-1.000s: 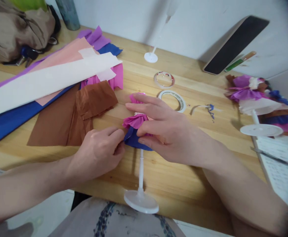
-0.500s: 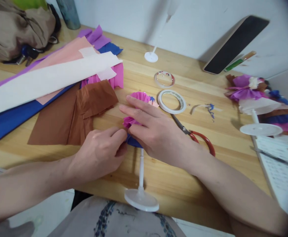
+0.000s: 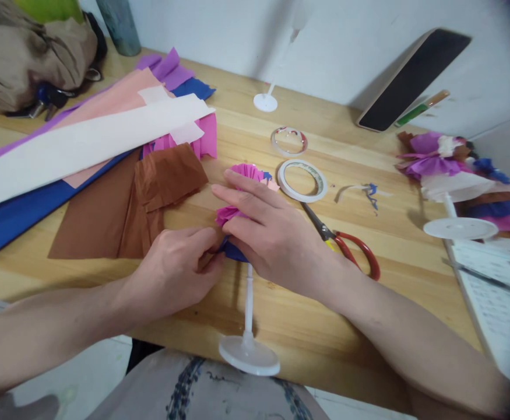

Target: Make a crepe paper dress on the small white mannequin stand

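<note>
A ruffled pink crepe-paper piece with a blue crepe-paper strip at its lower end sits at the top of a white stand lying toward me. My right hand rests over the piece and grips it, fingers extended across the pink ruffles and hiding much of them. Close by on the left, my left hand is closed, its thumb and forefinger pinching the edge of the blue strip. Bits of blue and peach show beyond my right fingers.
Brown crepe paper and a white strip lie on the left. Beyond my right hand are a tape roll, a clear ring of tape and red-handled scissors. A phone-like black slab leans on the wall; a second stand stands right.
My left thumb and forefinger have shifted slightly and more of the pinched blue edge shows between them. My right hand keeps its place on the pink piece.
</note>
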`<state>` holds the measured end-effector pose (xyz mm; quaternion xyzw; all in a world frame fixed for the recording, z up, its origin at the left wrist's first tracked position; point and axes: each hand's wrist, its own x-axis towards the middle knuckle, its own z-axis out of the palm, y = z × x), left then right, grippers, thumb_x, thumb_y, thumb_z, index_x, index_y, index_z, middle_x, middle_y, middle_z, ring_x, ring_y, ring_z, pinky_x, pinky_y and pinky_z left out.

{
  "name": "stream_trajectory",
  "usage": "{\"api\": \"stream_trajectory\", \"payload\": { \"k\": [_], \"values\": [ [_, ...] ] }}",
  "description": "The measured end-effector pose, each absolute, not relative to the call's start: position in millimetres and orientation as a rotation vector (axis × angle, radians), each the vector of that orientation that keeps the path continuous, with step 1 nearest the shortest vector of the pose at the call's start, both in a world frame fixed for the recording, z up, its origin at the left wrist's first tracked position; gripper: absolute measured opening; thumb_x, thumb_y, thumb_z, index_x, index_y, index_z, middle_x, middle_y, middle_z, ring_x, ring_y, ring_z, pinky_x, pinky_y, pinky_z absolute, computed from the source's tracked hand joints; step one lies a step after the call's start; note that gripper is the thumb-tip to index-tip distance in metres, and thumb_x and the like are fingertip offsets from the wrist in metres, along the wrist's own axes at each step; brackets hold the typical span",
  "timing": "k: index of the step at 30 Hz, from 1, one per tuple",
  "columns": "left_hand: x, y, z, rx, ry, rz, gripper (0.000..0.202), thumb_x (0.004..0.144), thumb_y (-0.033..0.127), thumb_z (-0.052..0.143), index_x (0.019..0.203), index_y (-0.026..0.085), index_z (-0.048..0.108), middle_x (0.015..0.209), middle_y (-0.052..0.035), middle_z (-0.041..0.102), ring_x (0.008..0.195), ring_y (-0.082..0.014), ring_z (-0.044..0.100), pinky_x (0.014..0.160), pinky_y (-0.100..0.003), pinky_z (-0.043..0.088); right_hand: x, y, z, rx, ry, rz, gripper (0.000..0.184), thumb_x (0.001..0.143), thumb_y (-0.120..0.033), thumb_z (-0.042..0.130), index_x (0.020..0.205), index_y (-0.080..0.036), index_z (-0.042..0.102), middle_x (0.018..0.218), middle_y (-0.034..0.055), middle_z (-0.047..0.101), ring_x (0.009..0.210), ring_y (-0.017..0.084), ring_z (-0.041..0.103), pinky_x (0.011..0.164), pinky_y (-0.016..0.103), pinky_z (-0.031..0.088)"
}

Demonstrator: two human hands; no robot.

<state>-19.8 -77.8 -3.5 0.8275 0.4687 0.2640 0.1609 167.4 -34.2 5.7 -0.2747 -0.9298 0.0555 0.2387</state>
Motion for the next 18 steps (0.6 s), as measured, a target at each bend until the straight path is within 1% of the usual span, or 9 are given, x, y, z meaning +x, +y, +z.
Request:
{"api": "stream_trajectory", "payload": {
  "k": [7,14,18],
  "values": [
    [-19.1,-73.9,-5.1,2.384,1.299,0.797,0.020,0.073,0.007,0.049,0.060,0.019,0.042,0.050,0.0073,0.042,0.045,-0.0065,0.038,0.045,-0.020,0.030,169.1,-33.4,5.4,-0.762,-2.544,0.172,0.021,0.087,-0.006,0.051,0.081,-0.019,0.067,0.134,0.0125,0.062,0.139,0.031,0.044,0.110,0.057,0.044],
    [-18.0,-74.5,-6.2,2.392,1.281,0.774,0.021,0.076,0.008,0.049,0.060,0.019,0.041,0.051,0.0066,0.042,0.046,-0.0072,0.038,0.046,-0.021,0.029,169.1,-31.5,5.8,-0.746,-2.569,0.176,0.021,0.086,-0.005,0.052,0.079,-0.017,0.067,0.133,0.0148,0.062,0.138,0.032,0.044,0.110,0.056,0.045],
    [-18.3,-72.8,-6.4,2.366,1.268,0.756,0.022,0.074,0.006,0.047,0.059,0.020,0.039,0.051,0.0064,0.042,0.046,-0.0074,0.038,0.046,-0.021,0.029,171.4,-29.8,5.5,-0.738,-2.558,0.237,0.021,0.087,-0.006,0.053,0.077,-0.019,0.066,0.134,0.0114,0.062,0.139,0.030,0.043,0.110,0.056,0.045]
  ]
}}
